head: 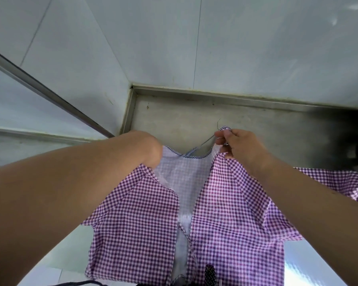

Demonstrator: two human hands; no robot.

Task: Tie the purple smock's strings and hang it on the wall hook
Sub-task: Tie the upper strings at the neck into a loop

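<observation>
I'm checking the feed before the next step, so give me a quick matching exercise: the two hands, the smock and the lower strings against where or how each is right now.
Things:
1. left hand
2. right hand
3. purple smock
4. lower strings

States:
A. spread open at the back, pale lining showing
B. pinches the neckline's right corner
C. tied across the back gap
D. at the neckline's left corner, fingers hidden

Pairs: 1-D, 2-B, 3-A, 4-C

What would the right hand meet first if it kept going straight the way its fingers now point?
Probably the left hand, across the smock's open neckline; the right hand points leftward, pinching the collar end. Depth is unclear.
</observation>
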